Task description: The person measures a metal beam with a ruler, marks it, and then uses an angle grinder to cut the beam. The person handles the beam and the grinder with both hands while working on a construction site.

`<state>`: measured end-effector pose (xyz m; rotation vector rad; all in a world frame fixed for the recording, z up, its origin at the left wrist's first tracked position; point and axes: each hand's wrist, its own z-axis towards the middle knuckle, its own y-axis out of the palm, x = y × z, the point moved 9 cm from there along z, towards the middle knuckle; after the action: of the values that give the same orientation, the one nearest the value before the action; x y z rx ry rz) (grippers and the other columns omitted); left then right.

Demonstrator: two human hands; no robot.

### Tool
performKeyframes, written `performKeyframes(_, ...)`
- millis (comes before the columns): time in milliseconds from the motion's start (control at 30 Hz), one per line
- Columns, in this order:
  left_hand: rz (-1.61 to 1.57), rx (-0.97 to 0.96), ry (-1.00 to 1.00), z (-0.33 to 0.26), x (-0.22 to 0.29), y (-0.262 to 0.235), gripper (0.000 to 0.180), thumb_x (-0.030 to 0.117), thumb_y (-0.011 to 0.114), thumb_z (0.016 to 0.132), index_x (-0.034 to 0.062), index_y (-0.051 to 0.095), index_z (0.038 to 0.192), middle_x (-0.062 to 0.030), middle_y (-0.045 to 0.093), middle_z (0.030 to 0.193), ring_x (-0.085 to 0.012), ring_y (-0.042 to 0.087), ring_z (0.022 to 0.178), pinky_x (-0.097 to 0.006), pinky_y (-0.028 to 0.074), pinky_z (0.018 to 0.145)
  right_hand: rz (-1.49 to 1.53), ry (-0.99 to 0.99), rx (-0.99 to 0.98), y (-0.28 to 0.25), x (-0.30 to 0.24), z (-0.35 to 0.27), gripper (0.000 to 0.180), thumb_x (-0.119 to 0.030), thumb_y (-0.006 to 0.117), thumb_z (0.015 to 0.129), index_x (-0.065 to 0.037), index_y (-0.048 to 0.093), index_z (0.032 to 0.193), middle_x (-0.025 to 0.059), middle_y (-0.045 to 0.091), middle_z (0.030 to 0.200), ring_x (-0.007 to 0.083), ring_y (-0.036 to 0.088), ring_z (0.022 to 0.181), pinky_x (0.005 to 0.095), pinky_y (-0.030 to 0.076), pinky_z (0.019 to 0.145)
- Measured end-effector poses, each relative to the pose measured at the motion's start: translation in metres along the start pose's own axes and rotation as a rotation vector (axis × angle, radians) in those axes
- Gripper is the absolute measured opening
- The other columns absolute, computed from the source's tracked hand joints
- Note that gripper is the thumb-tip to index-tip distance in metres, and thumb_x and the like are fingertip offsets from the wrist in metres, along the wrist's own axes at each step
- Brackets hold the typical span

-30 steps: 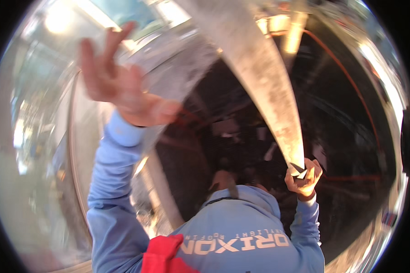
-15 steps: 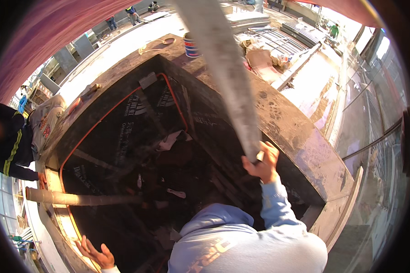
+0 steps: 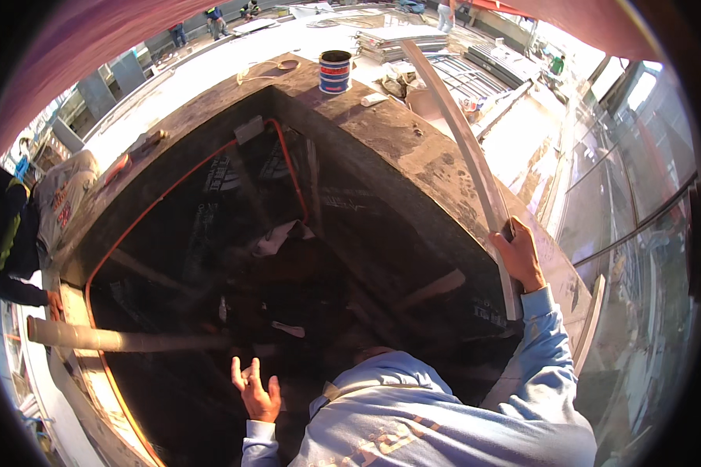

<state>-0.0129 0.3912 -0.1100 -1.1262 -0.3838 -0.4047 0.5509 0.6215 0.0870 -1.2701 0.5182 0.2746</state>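
Setting: a deep, dark-lined pit (image 3: 234,257) with a broad concrete rim (image 3: 413,148), seen from above on a building site.
Right hand: the right hand (image 3: 519,257) is closed around a long, pale, flat strip (image 3: 463,136), gripping it near its lower end at the right edge of the rim.
Strip: it rises from the grip and runs away over the rim toward the far right corner; its lower end passes below the hand, beside the blue sleeve (image 3: 549,342).
Left hand: the left hand (image 3: 255,389) is open, fingers spread, holding nothing, in the air over the pit's near side.
Pit contents: an orange line (image 3: 288,167) follows the lining's upper edge; a pale tube (image 3: 105,338) lies across the left side; pale scraps (image 3: 276,237) lie on the dark lining.
Rim items: a striped paint can (image 3: 335,71) stands at the far corner.
Bystander: a person in a dark jacket (image 3: 4,233) stands at the left edge.
Risk, strip: held by one hand near one end, the long strip could swing or twist and slip into the pit.
Risk, can: the strip's far end, if it swings left, could knock the can.
Risk, footing: the body leans over the opening with one hand free, so balance looks uncertain.
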Motion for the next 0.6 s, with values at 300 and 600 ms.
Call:
performKeyframes(300,-0.262,0.023,-0.423,-0.058,-0.025,0.076,0.052,0.016,0.071,0.095,-0.0016,0.057,0.142,-0.0293,0.029,0.164,-0.0379,0.058,0.115,-0.047,0.049,0.101,-0.216,-0.034,-0.228,-0.029,0.113,-0.015,0.044,-0.035,0.077,0.080,0.005,0.066,0.096,0.0220,0.067,0.081,0.0327,0.066,0.076,0.0445,0.051,0.073)
performKeyframes(600,-0.197,-0.116,-0.147,-0.010,0.003,0.078,0.042,0.016,0.070,0.096,-0.0017,0.064,0.134,-0.0274,0.034,0.161,-0.0419,0.057,0.120,-0.048,0.050,0.100,-0.417,0.084,-0.045,-0.091,0.108,0.024,0.045,-0.045,0.080,0.089,-0.002,0.069,0.089,0.0201,0.067,0.080,0.0357,0.067,0.077,0.0455,0.051,0.073)
